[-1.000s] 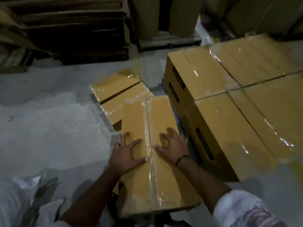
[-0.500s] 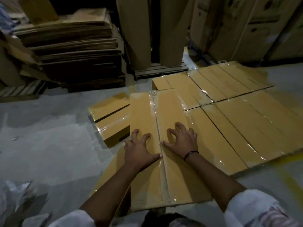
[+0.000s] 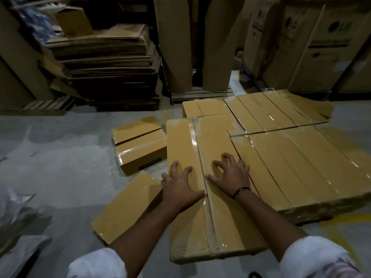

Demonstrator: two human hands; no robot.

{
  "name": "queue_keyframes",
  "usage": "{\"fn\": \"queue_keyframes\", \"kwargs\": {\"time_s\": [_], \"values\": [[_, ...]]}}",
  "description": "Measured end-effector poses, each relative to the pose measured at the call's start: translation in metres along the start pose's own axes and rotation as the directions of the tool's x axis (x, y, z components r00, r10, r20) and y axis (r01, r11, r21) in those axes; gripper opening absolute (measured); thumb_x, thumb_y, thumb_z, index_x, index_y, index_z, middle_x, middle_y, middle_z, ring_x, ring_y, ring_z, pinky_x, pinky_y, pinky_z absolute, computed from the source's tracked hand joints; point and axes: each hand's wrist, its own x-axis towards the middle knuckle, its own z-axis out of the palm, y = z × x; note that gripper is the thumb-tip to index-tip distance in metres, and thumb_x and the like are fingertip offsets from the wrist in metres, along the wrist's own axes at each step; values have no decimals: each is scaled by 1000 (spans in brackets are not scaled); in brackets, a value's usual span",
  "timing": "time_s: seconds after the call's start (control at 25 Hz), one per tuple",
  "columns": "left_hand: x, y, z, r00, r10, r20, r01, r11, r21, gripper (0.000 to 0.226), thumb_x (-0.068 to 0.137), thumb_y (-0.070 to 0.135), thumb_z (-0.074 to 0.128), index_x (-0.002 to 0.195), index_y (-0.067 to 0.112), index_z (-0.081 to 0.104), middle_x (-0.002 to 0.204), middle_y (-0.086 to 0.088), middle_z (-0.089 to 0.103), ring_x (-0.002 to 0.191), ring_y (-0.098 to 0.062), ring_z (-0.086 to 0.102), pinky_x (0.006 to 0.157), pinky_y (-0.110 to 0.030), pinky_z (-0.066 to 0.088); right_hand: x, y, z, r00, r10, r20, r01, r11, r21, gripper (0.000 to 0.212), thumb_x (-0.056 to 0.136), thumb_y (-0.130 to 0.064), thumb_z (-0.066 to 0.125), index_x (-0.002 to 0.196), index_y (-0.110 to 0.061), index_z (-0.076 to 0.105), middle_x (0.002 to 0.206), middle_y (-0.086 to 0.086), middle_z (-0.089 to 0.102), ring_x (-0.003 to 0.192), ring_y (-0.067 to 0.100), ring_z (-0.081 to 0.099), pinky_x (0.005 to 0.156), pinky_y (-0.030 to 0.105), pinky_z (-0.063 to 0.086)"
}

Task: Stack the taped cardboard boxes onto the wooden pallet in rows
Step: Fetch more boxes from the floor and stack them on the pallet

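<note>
Taped box (image 3: 216,141) pushed forward, LG cartons (image 3: 321,47) behind

Left hand (image 3: 180,187) and right hand (image 3: 230,175) lie palm-down side by side, fingers spread.

To my front left, a tall stack of flattened cardboard sheets (image 3: 108,63) carries a small brown carton (image 3: 74,21). Two upright cardboard rolls (image 3: 176,47) stand beside it, with big LG-printed cartons (image 3: 321,49) further right. Crumpled plastic wrap (image 3: 18,213) lies on the grey concrete floor (image 3: 60,157) at my left.
</note>
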Motion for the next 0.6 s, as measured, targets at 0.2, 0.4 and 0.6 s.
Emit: {"fn": "queue_keyframes", "kwargs": {"time_s": [0.2,0.4,0.6], "values": [[12,96,52,996,-89,-1,89,996,8,101,60,85,68,148,49,33,163,6,0,135,-38,26,112,-51,35,22,100,-21,998,-31,59,30,1000,4,66,76,-78,61,132,-45,58,158,-10,28,137,32,33,111,52,30],[34,161,73,988,-154,-10,154,988,-5,102,60,86,68,149,49,33,163,7,0,134,-38,25,113,-51,33,58,166,-45,989,-100,108,100,995,11,69,76,-78,61,135,-43,57,159,-9,27,139,34,32,113,52,27],[74,171,79,986,-168,16,168,986,2,104,60,87,68,150,48,33,163,8,0,136,-38,23,114,-54,33,98,186,-42,980,-138,146,134,990,39,71,77,-75,63,138,-40,55,159,-7,27,138,32,34,114,50,27]]}}
